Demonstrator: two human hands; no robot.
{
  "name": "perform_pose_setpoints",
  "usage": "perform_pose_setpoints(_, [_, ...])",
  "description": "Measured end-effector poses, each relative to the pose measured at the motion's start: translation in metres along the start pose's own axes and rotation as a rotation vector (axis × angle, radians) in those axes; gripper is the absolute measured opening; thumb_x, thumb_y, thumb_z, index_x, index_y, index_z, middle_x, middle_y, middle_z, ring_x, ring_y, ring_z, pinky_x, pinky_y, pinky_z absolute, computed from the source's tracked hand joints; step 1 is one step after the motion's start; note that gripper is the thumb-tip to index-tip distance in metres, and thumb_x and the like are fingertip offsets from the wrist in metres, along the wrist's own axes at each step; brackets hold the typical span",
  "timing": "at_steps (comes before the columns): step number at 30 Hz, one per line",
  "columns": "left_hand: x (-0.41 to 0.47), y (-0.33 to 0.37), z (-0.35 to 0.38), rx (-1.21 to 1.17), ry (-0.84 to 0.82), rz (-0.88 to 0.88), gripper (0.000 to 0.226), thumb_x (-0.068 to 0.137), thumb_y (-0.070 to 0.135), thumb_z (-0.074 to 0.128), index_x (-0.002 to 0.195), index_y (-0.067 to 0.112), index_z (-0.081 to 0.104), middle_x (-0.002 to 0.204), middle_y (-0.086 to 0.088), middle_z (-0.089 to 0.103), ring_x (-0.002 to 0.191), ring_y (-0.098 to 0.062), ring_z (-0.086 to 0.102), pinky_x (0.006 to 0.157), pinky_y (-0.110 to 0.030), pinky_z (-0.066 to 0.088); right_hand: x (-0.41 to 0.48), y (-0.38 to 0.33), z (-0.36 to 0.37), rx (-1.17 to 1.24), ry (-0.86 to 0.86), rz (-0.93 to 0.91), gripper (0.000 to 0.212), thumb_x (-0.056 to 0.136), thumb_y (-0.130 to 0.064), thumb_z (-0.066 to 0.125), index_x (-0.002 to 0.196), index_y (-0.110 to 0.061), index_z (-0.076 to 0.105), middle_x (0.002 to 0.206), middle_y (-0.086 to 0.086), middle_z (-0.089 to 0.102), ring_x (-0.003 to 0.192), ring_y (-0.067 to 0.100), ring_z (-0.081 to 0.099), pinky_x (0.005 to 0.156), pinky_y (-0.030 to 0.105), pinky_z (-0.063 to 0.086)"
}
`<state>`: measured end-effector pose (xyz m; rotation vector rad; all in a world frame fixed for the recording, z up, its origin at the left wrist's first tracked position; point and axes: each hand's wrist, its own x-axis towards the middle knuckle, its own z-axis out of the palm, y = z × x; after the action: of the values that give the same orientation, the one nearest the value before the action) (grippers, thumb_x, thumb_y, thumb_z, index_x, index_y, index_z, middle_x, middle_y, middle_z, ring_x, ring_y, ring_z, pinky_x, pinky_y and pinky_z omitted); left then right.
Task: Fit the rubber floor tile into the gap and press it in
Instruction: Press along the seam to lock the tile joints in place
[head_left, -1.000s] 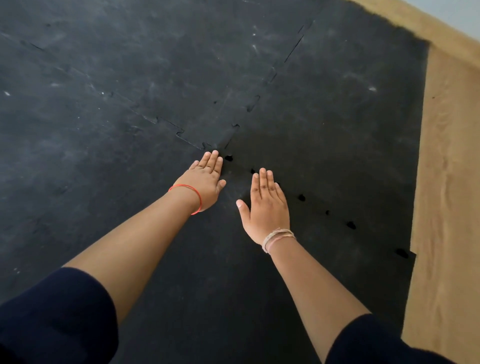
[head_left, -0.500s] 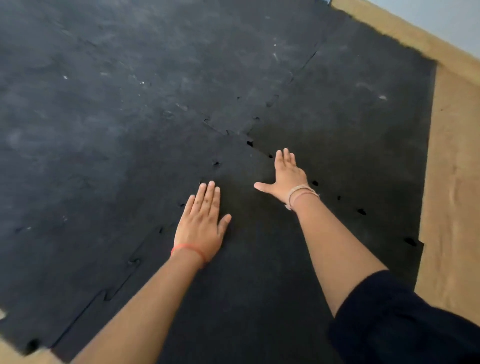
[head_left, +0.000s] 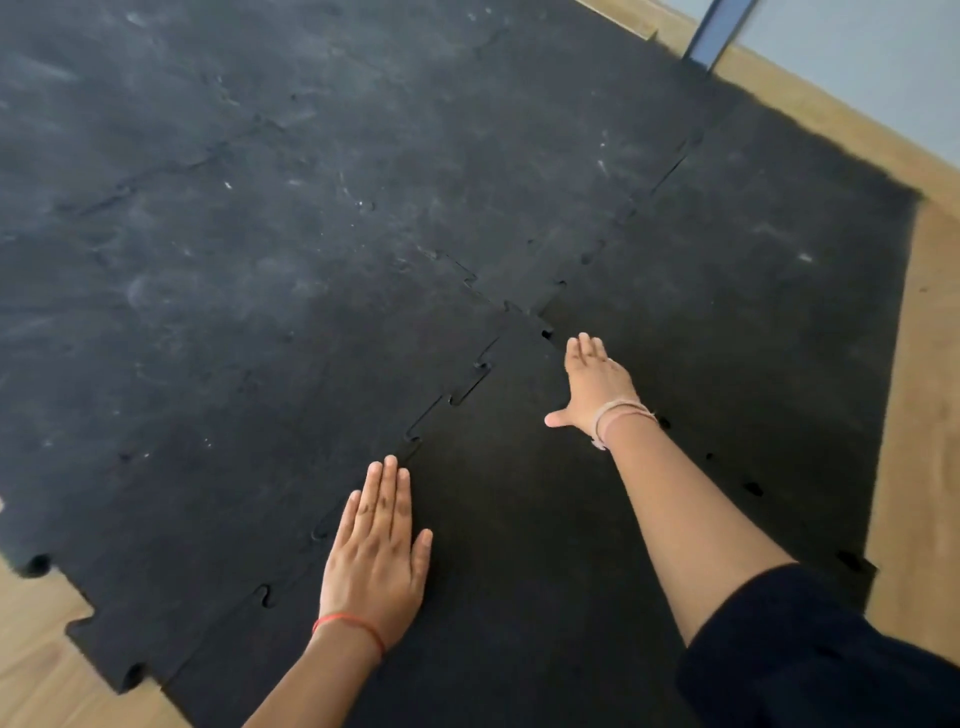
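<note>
- left hand (head_left: 375, 558) is flat, palm down, fingers straight and together, thumb out to the side; it grips nothing and lies on the rubber floor tile (head_left: 519, 545).
- its fingertips sit right by the jigsaw seam (head_left: 457, 395) along the tile's left edge, with the palm on the tile side of that seam.
- right hand (head_left: 592, 387) is flat too, fingers together, thumb spread wide; it holds nothing and lies on the tile near its far corner.
- those fingertips stop just short of a small dark hole (head_left: 546, 333) where the corners meet.
- the tile lies under both hands and runs back toward the camera between the two forearms; it looks darker and cleaner than the scuffed mats (head_left: 234, 234) around it.
- the seam on the left shows open slits between the interlocking tabs; along the right edge there is a row of small dark gaps (head_left: 752, 488).
- a red thread (head_left: 348, 621) circles the left wrist, pale bands (head_left: 618, 413) the right.
- wooden floor (head_left: 919, 415) borders the matting at right and lower left.
</note>
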<state>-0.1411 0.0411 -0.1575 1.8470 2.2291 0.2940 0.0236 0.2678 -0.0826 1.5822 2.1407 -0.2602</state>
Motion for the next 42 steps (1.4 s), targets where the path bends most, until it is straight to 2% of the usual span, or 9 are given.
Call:
perform_pose_setpoints(5, [0.022, 0.026, 0.0, 0.041, -0.061, 0.245, 0.062, 0.096, 0.042, 0.009, 0.136, 0.004, 0.038, 0.144, -0.009, 0.039, 0.139, -0.017, 0.007, 0.111, -0.033, 0.007, 0.006, -0.033, 0.001, 0.0, -0.073, -0.203, 0.128, 0.067, -0.061, 0.068, 0.145, -0.004, -0.015, 0.155, 0.013, -0.018, 0.144, 0.026, -0.013, 0.116, 0.037, 0.006])
perform_pose_setpoints(11, [0.026, 0.029, 0.009, 0.02, -0.011, 0.247, 0.061, 0.096, 0.041, 0.012, 0.137, 0.003, 0.035, 0.147, -0.011, 0.033, 0.139, -0.02, 0.01, 0.111, -0.035, 0.008, 0.021, -0.034, -0.003, -0.102, -0.157, -0.203, 0.131, 0.063, -0.065, 0.068, 0.145, -0.005, -0.014, 0.155, 0.014, -0.017, 0.143, 0.026, -0.013, 0.115, 0.038, 0.012])
perform_pose_setpoints(16, [0.028, 0.028, 0.003, 0.045, -0.086, 0.239, 0.061, 0.096, 0.042, 0.011, 0.137, 0.003, 0.034, 0.147, -0.011, 0.033, 0.139, -0.019, 0.009, 0.111, -0.035, 0.007, 0.025, -0.049, -0.019, -0.2, -0.21, -0.159, 0.129, 0.064, -0.064, 0.069, 0.146, -0.002, -0.009, 0.156, 0.016, -0.01, 0.144, 0.029, -0.006, 0.114, 0.041, 0.016])
perform_pose_setpoints(20, [0.036, 0.024, -0.001, 0.056, -0.147, 0.274, 0.064, 0.096, 0.043, 0.008, 0.135, 0.001, 0.037, 0.145, -0.011, 0.034, 0.141, -0.018, 0.004, 0.111, -0.033, 0.007, -0.001, -0.034, 0.005, 0.15, 0.023, 0.002, 0.118, 0.072, -0.067, 0.058, 0.146, -0.005, -0.009, 0.157, 0.013, -0.011, 0.144, 0.026, -0.011, 0.117, 0.039, 0.005])
perform_pose_setpoints(23, [0.067, 0.031, -0.01, 0.152, -0.162, 0.368, 0.07, 0.091, 0.048, -0.01, 0.142, 0.004, 0.012, 0.153, -0.011, 0.013, 0.14, -0.018, -0.017, 0.114, -0.03, -0.006, -0.046, -0.009, 0.052, 0.28, 0.231, 0.245, 0.097, 0.084, -0.069, 0.027, 0.145, -0.004, -0.012, 0.156, 0.013, -0.016, 0.143, 0.025, -0.016, 0.118, 0.038, -0.002])
perform_pose_setpoints(25, [0.098, 0.046, -0.011, 0.143, -0.187, 0.413, 0.067, 0.088, 0.051, -0.013, 0.141, 0.009, -0.014, 0.152, -0.006, -0.018, 0.135, -0.017, -0.028, 0.111, -0.028, -0.017, -0.056, 0.003, 0.068, 0.215, 0.203, 0.231, 0.089, 0.088, -0.066, 0.019, 0.145, -0.005, -0.013, 0.156, 0.012, -0.018, 0.143, 0.024, -0.017, 0.117, 0.037, -0.004])
perform_pose_setpoints(26, [0.117, 0.056, -0.012, 0.138, -0.226, 0.402, 0.064, 0.092, 0.049, -0.005, 0.141, 0.01, -0.017, 0.152, -0.005, -0.023, 0.136, -0.016, -0.027, 0.111, -0.028, -0.016, -0.053, 0.008, 0.067, 0.176, 0.181, 0.177, 0.087, 0.089, -0.064, 0.019, 0.145, -0.005, -0.013, 0.156, 0.011, -0.018, 0.143, 0.023, -0.017, 0.116, 0.036, -0.004])
perform_pose_setpoints(29, [0.159, 0.083, -0.012, 0.149, -0.287, 0.386, 0.062, 0.097, 0.043, 0.01, 0.144, 0.008, -0.013, 0.154, -0.007, -0.02, 0.139, -0.016, -0.021, 0.113, -0.031, -0.01, -0.037, 0.015, 0.057, 0.118, 0.108, 0.059, 0.085, 0.09, -0.062, 0.021, 0.146, -0.006, -0.01, 0.156, 0.01, -0.014, 0.144, 0.022, -0.013, 0.115, 0.034, -0.002])
perform_pose_setpoints(42, [0.175, 0.097, 0.0, 0.207, -0.253, 0.334, 0.063, 0.096, 0.043, 0.01, 0.143, 0.009, -0.015, 0.154, -0.007, -0.02, 0.139, -0.015, -0.02, 0.111, -0.029, -0.012, -0.023, 0.025, 0.043, 0.116, -0.065, 0.023, 0.092, 0.088, -0.064, 0.03, 0.146, -0.004, -0.009, 0.157, 0.012, -0.012, 0.144, 0.024, -0.011, 0.116, 0.036, 0.001])
